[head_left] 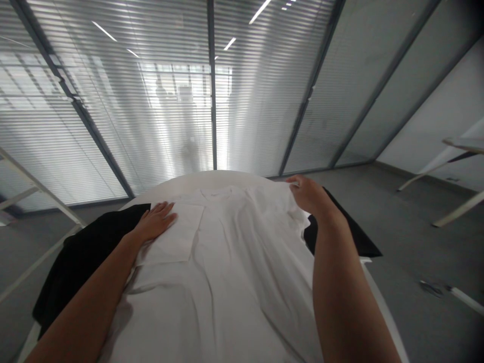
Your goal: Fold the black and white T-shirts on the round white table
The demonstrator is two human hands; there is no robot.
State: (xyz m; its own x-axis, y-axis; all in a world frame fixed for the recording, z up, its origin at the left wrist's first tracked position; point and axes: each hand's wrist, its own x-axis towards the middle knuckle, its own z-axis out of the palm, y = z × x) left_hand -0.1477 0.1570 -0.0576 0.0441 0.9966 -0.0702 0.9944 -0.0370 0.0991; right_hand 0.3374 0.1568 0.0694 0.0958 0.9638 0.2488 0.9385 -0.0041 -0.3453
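Observation:
A white shirt (227, 262) lies spread over a white table (212, 179), collar at the far end and a chest pocket on the left. My left hand (156, 221) rests flat on the shirt beside the pocket, fingers stretched out. My right hand (308, 194) is closed on the shirt's far right edge near the shoulder, pinching the cloth.
Black garments lie under the shirt, one on the left (86, 252) and one on the right (348, 227). Glass walls with blinds (212, 101) stand behind the table. Grey floor surrounds it, with white table legs (454, 201) at the right and a white frame (34, 191) at the left.

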